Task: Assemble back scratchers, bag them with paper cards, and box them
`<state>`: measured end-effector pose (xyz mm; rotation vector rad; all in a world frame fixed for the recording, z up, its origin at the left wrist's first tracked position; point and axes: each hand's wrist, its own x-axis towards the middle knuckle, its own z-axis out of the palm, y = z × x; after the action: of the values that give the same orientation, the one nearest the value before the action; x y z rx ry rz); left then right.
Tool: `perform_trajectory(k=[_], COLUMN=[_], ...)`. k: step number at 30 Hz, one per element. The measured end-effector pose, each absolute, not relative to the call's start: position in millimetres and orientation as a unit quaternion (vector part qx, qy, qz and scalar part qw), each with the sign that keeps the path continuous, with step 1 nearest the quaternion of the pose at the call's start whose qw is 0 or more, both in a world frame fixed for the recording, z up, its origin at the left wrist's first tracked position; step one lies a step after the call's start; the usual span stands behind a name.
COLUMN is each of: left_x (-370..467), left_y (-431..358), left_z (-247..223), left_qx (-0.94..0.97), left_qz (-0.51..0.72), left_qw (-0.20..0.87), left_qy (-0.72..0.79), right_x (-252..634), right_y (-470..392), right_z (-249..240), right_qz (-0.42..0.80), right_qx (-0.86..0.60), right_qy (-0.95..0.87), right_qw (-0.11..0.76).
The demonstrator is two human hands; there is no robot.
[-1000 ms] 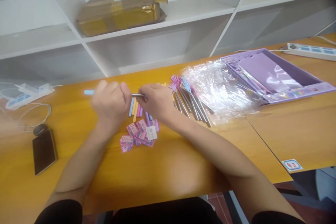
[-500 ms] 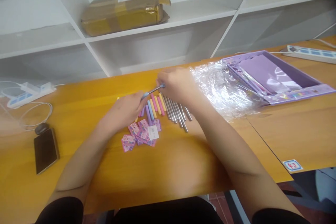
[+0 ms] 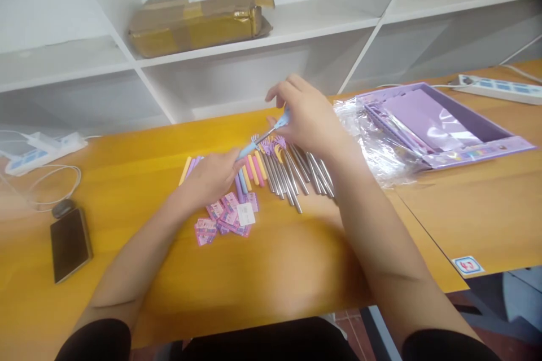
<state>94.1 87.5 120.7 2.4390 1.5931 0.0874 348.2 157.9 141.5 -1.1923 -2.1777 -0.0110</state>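
Note:
Between my hands is a back scratcher (image 3: 266,135) with a light blue handle, a thin metal rod and a blue end piece, slanting up to the right. My left hand (image 3: 212,176) is closed round its handle. At the other end my right hand (image 3: 308,115) holds the blue piece, its upper fingers bent and partly raised. Below lie several metal rods (image 3: 292,177), some with purple or yellow hand-shaped heads (image 3: 275,144). Coloured handle tubes (image 3: 249,169) in pink, yellow, blue and purple lie beside them, partly hidden by my left hand. Small pink printed cards (image 3: 228,214) lie in front.
Crumpled clear plastic wrapping (image 3: 372,146) lies right of the rods, against an open purple box (image 3: 478,149). On the left are a phone (image 3: 70,245), a cable and a power strip (image 3: 44,152). Another power strip (image 3: 499,89) is at far right. A taped carton (image 3: 199,22) sits on the white shelf.
My right hand has moved up and right, turning, and more of the back scratcher shows between my hands. The hand-shaped heads and more rods have come into view beneath.

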Motion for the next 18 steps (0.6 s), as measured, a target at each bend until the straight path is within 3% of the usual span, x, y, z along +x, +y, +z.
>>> perform_trajectory(k=[4, 9, 11, 14, 18], left_x=[88, 79, 79, 81, 84], left_y=[93, 96, 95, 94, 94], left_z=[127, 136, 136, 131, 123], left_qx=[0.801, 0.784, 0.787, 0.795, 0.809], left_qz=[0.003, 0.023, 0.029, 0.023, 0.013], left_qw=[0.059, 0.043, 0.045, 0.035, 0.029], left_qy=[0.596, 0.618, 0.615, 0.605, 0.587], right_x=[410, 498, 518, 531, 532], right_y=[183, 190, 186, 183, 186], right_z=[133, 118, 113, 107, 102], right_qz=[0.023, 0.066, 0.122, 0.201, 0.184], right_qx=[-0.567, -0.793, -0.827, -0.834, -0.836], right_qy=[-0.775, -0.600, -0.547, -0.512, -0.511], right_qw=[0.279, 0.081, 0.043, 0.045, 0.078])
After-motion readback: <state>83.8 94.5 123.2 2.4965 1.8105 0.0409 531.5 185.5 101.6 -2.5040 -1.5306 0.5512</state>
